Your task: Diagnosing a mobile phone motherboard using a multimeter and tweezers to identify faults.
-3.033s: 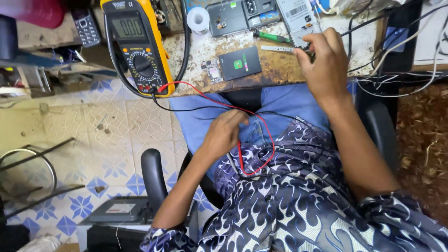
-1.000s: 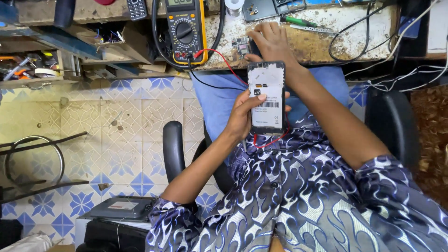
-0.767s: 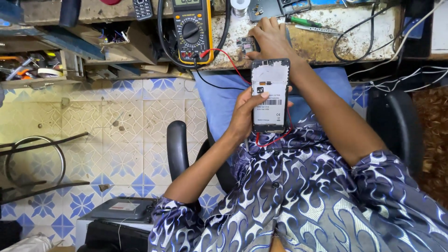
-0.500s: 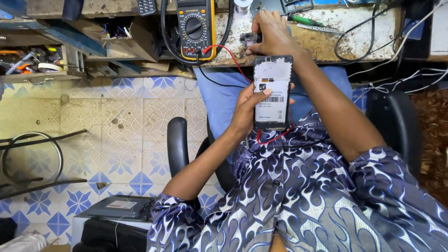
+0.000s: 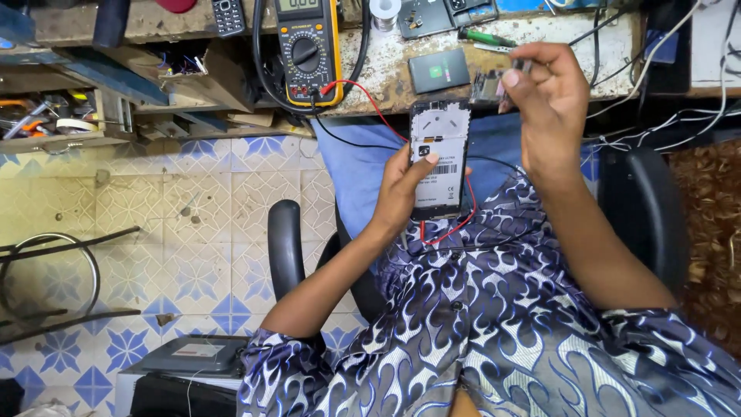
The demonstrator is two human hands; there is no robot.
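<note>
Holding opened phone (image 5: 438, 158) back-side up over lap, left hand (image 5: 401, 189) clamped on it | right hand (image 5: 544, 96) lifted off desk (image 5: 540, 38) since a second ago, pinching small part (image 5: 519, 68) | multimeter (image 5: 307, 48) far left, untouched

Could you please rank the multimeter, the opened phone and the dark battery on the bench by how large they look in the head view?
1. Multimeter, partly cut off.
2. Opened phone, in the left hand, nearer the camera, so unsure against the multimeter.
3. Dark battery, clearly smallest.

Left hand (image 5: 405, 185) curled, thumb forward; right hand (image 5: 548, 96) raised, fingers (image 5: 515, 76) pinched together
</note>
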